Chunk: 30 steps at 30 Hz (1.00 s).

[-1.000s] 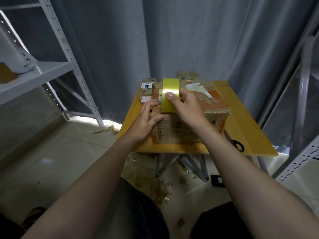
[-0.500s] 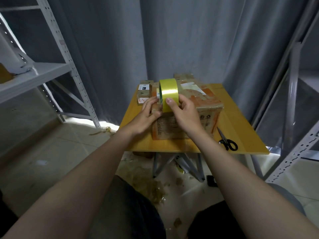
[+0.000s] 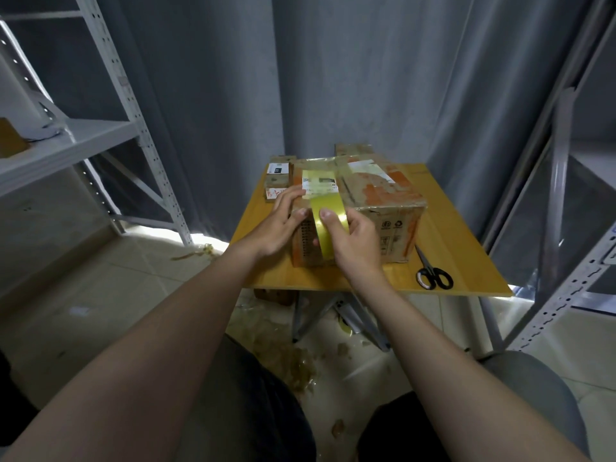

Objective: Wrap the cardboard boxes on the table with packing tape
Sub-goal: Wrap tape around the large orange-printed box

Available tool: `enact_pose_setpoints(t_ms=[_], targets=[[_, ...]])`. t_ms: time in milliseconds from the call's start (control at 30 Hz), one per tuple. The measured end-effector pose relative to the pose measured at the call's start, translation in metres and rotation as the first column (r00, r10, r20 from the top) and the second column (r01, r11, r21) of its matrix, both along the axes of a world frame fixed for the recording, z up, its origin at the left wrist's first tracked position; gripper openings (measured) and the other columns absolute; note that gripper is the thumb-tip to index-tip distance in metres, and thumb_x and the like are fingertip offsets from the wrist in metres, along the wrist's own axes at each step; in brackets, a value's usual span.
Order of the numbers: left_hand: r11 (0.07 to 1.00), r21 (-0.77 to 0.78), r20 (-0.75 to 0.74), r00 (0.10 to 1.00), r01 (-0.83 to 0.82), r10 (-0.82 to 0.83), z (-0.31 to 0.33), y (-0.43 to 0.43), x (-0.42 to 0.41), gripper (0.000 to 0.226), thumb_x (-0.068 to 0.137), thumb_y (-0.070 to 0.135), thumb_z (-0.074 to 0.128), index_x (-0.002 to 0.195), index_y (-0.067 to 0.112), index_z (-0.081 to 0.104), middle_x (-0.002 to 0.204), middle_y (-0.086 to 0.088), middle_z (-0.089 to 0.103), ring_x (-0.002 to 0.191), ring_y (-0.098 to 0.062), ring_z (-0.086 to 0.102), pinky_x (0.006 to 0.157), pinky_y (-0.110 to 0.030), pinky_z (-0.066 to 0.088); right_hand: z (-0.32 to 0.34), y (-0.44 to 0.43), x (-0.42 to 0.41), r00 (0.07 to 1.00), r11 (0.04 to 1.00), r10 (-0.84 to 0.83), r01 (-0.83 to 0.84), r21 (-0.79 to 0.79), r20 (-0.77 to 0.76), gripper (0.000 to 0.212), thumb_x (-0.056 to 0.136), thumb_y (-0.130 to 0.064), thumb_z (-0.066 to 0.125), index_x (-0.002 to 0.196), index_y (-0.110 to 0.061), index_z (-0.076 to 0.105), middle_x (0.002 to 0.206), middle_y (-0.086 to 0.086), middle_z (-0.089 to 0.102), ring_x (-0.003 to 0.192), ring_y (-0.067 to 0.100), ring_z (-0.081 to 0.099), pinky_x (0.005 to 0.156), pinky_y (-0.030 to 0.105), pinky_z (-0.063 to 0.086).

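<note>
A worn brown cardboard box (image 3: 383, 198) with orange patches and white labels sits on a small wooden table (image 3: 463, 248). My right hand (image 3: 353, 241) grips a yellow roll of packing tape (image 3: 328, 221) held against the box's near top edge, thumb on the roll's outer face. A strip of yellow tape (image 3: 320, 180) runs from the roll back over the box top. My left hand (image 3: 280, 221) rests on the box's near left corner beside the roll, fingers spread, thumb touching the tape.
Two smaller boxes (image 3: 278, 178) stand at the table's back left and another (image 3: 355, 149) behind the big box. Black scissors (image 3: 433, 276) lie at the table's front right. Metal shelving stands left (image 3: 100, 135) and right (image 3: 566, 181). Tape scraps litter the floor.
The tape roll has come down from above the box top toward me to the near edge, leaving a strip laid over the top. My left hand stayed at the corner.
</note>
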<state>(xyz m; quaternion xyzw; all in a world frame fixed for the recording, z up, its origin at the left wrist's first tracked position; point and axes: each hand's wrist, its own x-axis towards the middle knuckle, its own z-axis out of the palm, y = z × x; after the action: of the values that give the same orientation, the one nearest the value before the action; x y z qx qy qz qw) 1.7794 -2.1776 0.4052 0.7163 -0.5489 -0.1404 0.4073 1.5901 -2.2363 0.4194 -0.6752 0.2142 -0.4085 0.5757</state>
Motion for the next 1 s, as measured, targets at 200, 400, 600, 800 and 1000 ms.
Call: enact_pose_setpoints(t_ms=[200, 400, 600, 800, 1000], targets=[[1.0, 0.01, -0.015, 1.0, -0.008, 0.008, 0.001, 0.0, -0.002, 0.052, 0.111, 0.036, 0.039, 0.159, 0.022, 0.026, 0.167, 0.002, 0.016, 0.149, -0.01, 0.02, 0.125, -0.038, 0.028, -0.047, 0.018, -0.011, 0.998, 0.993, -0.017, 0.023, 0.114, -0.058, 0.023, 0.103, -0.039, 0.061, 0.104, -0.019, 0.073, 0.096, 0.005, 0.077, 0.084, 0.026, 0.076, 0.072, 0.041, 0.062], [1.0, 0.003, -0.033, 0.999, -0.02, 0.02, 0.002, 0.001, -0.006, 0.052, 0.112, 0.035, 0.04, 0.159, 0.021, 0.026, 0.168, 0.002, 0.015, 0.151, -0.012, 0.02, 0.126, -0.046, 0.029, -0.048, 0.021, -0.01, 0.997, 0.993, -0.038, 0.046, 0.112, -0.068, 0.017, 0.104, -0.035, 0.061, 0.098, -0.022, 0.071, 0.091, -0.002, 0.076, 0.079, 0.009, 0.074, 0.06, 0.016, 0.053], [0.999, 0.007, -0.051, 0.998, -0.04, 0.04, 0.005, 0.003, -0.007, 0.054, 0.112, 0.037, 0.04, 0.161, 0.021, 0.027, 0.171, 0.003, 0.012, 0.156, -0.017, 0.017, 0.126, -0.047, 0.029, -0.068, 0.023, -0.015, 0.98, 0.991, -0.063, 0.083, 0.102, -0.189, 0.02, 0.104, -0.04, 0.058, 0.099, -0.023, 0.069, 0.093, -0.001, 0.075, 0.081, 0.011, 0.073, 0.075, 0.04, 0.061], [0.998, -0.018, -0.133, 0.99, -0.057, 0.055, 0.006, 0.004, -0.015, 0.054, 0.112, 0.035, 0.04, 0.163, 0.025, 0.024, 0.172, 0.006, 0.01, 0.157, -0.021, 0.017, 0.122, -0.055, 0.034, -0.068, 0.021, -0.014, 0.972, 0.982, 0.012, 0.033, 0.187, -0.235, 0.027, 0.1, -0.046, 0.063, 0.107, -0.021, 0.071, 0.1, -0.001, 0.075, 0.094, 0.021, 0.073, 0.087, 0.049, 0.06], [0.992, -0.036, -0.393, 0.915, -0.118, 0.095, -0.022, 0.008, -0.017, 0.087, 0.094, 0.063, 0.056, 0.164, 0.037, 0.012, 0.157, 0.009, 0.041, 0.135, -0.01, 0.05, 0.107, -0.038, 0.049, -0.063, -0.009, -0.031, 0.936, 0.93, -0.292, 0.326, 0.172, -0.197, 0.024, 0.103, -0.053, 0.053, 0.099, -0.029, 0.052, 0.105, -0.003, 0.061, 0.09, 0.013, 0.059, 0.066, 0.026, 0.04]])
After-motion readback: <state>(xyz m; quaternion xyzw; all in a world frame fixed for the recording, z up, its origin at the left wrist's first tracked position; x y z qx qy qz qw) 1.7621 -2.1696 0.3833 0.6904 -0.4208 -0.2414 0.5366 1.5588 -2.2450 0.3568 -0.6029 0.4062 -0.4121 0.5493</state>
